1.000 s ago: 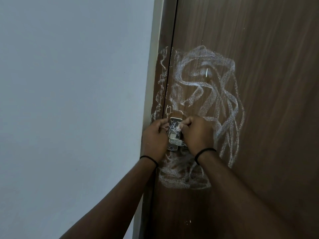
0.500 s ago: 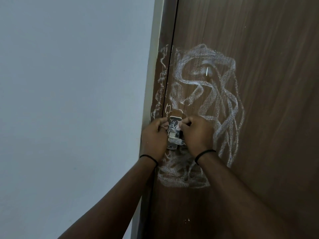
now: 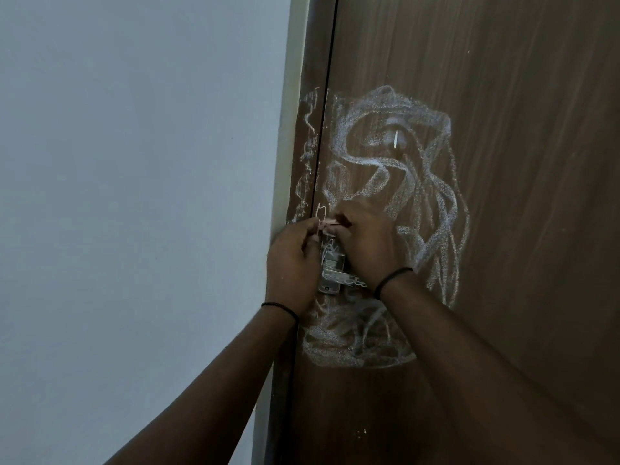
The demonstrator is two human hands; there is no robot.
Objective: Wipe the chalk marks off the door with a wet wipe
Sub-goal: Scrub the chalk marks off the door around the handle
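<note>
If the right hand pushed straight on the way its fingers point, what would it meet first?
The right hand points up-left toward the left hand. It would likely meet the left hand's fingertips almost at once, above the metal lock plate, though depth is hard to judge.

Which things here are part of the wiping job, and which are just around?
Job: chalk marks, door, left hand, right hand, small pale piece pinched between both hands.
Just around: metal latch, door frame, wall.

A wall [image 3: 134, 196] lies left of the door frame [image 3: 312, 146], with the door [image 3: 503, 129] to its right. Chalk marks [image 3: 419, 196] cover the door above, right of and below the latch [image 3: 330, 270]. Both hands meet before the latch, the left hand [image 3: 292, 266] left of the right hand [image 3: 369, 243].
</note>
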